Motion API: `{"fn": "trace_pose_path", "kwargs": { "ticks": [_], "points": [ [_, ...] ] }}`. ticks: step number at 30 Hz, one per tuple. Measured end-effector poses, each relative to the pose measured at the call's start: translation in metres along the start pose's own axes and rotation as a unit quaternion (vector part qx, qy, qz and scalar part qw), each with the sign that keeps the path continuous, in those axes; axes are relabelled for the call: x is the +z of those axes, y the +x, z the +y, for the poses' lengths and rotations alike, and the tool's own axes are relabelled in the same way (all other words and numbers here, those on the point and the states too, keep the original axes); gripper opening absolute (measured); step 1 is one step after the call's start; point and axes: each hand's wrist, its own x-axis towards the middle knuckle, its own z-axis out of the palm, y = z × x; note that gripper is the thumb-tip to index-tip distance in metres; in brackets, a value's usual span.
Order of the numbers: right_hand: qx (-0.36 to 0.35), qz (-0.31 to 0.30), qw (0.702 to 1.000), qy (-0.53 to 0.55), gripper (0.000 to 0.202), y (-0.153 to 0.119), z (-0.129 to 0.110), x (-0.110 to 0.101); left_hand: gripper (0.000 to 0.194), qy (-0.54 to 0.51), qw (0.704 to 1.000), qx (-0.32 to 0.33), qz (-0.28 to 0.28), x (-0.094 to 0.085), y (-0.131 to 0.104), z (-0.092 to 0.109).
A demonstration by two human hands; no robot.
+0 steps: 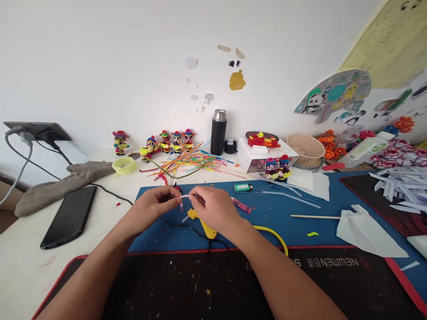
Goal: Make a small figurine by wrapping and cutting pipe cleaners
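My left hand and my right hand are raised over the blue mat, close to each other. Between their pinched fingertips runs a short pale pink pipe cleaner, slightly arched, with one end bent down beside my left fingertips. Below my right hand lies a yellow glue gun, partly hidden by the hand, its dark cord trailing over the mat. A pink translucent lighter rests just right of my right hand.
Loose coloured pipe cleaners are heaped behind my hands, near several small figures and a black thermos. A phone lies at left. White paper strips pile up at right, past a wooden stick and white cloth.
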Motion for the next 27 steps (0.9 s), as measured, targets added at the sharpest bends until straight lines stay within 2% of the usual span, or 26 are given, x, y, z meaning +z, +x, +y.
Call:
{"fn": "trace_pose_path", "kwargs": {
  "ticks": [9,14,18,22,27],
  "points": [
    [-0.006,-0.009,1.000,0.016,0.016,0.000,-0.003,-0.004,0.023,-0.153,0.987,-0.040,0.038,0.009,0.000,-0.001],
    [0.003,-0.018,0.998,0.064,0.020,-0.001,-0.007,-0.004,0.018,-0.282,0.957,-0.052,0.046,0.016,0.001,-0.002],
    [0.024,-0.019,0.992,0.126,0.020,-0.001,-0.009,-0.002,0.018,-0.342,0.936,-0.059,0.063,0.023,0.001,-0.002],
    [0.056,-0.018,0.981,0.186,0.020,0.000,-0.005,0.001,0.024,-0.338,0.938,-0.070,0.033,0.023,-0.001,-0.002],
    [0.074,-0.016,0.973,0.217,0.021,0.001,-0.002,0.000,0.029,-0.241,0.969,-0.059,0.007,0.014,-0.004,0.000]
  ]
}}
